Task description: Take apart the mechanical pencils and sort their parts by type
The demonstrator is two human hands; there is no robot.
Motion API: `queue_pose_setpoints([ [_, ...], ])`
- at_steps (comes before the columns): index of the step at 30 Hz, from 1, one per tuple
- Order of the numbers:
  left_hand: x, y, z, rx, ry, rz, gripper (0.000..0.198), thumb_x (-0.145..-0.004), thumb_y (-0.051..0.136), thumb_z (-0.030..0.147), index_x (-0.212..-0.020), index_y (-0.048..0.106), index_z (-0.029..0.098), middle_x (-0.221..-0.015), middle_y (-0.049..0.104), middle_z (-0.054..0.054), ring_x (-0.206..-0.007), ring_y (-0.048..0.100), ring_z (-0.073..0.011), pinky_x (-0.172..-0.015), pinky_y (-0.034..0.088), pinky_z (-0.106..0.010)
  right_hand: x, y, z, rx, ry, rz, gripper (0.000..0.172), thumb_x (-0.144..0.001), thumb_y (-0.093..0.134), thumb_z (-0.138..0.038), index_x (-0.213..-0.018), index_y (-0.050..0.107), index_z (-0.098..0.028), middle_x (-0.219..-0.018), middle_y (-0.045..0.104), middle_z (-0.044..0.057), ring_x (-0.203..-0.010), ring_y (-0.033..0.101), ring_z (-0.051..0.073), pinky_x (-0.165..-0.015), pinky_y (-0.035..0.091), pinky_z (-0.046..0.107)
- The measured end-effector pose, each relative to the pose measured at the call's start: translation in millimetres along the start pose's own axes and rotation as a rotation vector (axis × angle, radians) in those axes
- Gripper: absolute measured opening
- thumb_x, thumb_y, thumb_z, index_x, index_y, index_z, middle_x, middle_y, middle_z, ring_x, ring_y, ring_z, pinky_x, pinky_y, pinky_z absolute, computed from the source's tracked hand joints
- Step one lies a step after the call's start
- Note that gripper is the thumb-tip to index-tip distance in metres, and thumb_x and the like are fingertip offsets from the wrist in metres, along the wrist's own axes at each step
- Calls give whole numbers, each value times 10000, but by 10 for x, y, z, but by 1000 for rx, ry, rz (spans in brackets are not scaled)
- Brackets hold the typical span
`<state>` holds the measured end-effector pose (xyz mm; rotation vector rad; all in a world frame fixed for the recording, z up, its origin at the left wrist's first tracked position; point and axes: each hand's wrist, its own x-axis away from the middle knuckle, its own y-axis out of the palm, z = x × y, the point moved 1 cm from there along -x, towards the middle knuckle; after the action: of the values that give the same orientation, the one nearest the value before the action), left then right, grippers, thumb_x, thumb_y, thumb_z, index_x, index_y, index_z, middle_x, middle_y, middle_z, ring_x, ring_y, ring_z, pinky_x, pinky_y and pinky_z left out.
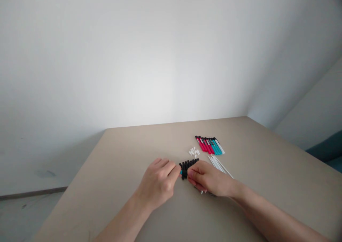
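Note:
Both hands meet over the table, closed around the two ends of one marker pen [181,172]. My left hand [161,178] grips its teal end, and most of that barrel is hidden in the fingers. The fingertips of my right hand [207,177] pinch the black end. Just behind and beneath the hands lies a row of black pen caps [189,163], partly covered by the right hand. A small white tip pokes out below the right hand; what it belongs to is hidden.
Finished-looking pink, teal and white marker pens [210,145] lie side by side farther back. Small white plugs [193,151] are scattered before them. Thin white sticks [219,164] lie right of the caps. The beige table [128,149] meets a white wall.

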<state>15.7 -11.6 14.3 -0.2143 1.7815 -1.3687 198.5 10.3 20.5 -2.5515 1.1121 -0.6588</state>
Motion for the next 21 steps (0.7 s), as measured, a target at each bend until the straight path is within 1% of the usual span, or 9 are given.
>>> queue_pose_setpoints([
  [3, 18, 9, 32, -14, -23, -58, 203, -853, 437, 95, -711, 551, 185, -647, 558, -21, -588, 519, -171, -523, 336, -311, 7, 10, -23, 172, -48, 69, 286, -789, 394, -148, -505, 373, -178, -452, 369, -48, -447, 316, 79, -433, 245, 209],
  [8, 33, 1, 56, -5, -99, -168, 143, -747, 485, 70, -726, 546, 197, -663, 595, -24, -562, 557, -182, -484, 295, -310, 27, 31, -40, 331, -134, 165, 238, -755, 431, -101, -534, 385, -174, -488, 374, -46, -488, 321, 83, -469, 243, 208],
  [10, 31, 0, 66, 21, -156, -211, 134, -754, 485, 84, -735, 549, 200, -668, 614, -25, -562, 576, -187, -482, 278, -307, 37, 48, -38, 393, -165, 194, 227, -752, 442, -100, -545, 391, -177, -492, 385, -42, -483, 320, 84, -474, 237, 214],
  [13, 26, 2, 81, 87, -256, -257, 151, -801, 463, 113, -717, 546, 207, -653, 636, -22, -567, 594, -187, -487, 249, -299, 50, 78, -25, 514, -219, 248, 226, -761, 446, -109, -556, 382, -181, -493, 412, -28, -479, 322, 91, -489, 223, 234],
  [16, 31, 8, 85, 159, -348, -291, 200, -827, 450, 128, -670, 540, 214, -617, 634, -9, -557, 590, -176, -491, 226, -288, 54, 99, -5, 619, -280, 278, 194, -756, 450, -106, -583, 409, -184, -520, 481, -2, -499, 381, 103, -510, 220, 251],
  [18, 40, 13, 76, 195, -397, -296, 221, -842, 446, 140, -656, 538, 214, -601, 624, 0, -549, 577, -166, -494, 230, -281, 50, 103, 3, 650, -312, 286, 167, -764, 447, -108, -616, 445, -184, -561, 535, 15, -528, 432, 112, -525, 233, 251],
  [21, 48, 17, 52, 236, -419, -251, 206, -864, 444, 150, -697, 547, 214, -649, 626, 4, -593, 574, -161, -521, 276, -272, 38, 91, -5, 644, -318, 320, 190, -838, 415, -157, -667, 492, -184, -612, 580, 26, -565, 471, 121, -540, 254, 246],
])
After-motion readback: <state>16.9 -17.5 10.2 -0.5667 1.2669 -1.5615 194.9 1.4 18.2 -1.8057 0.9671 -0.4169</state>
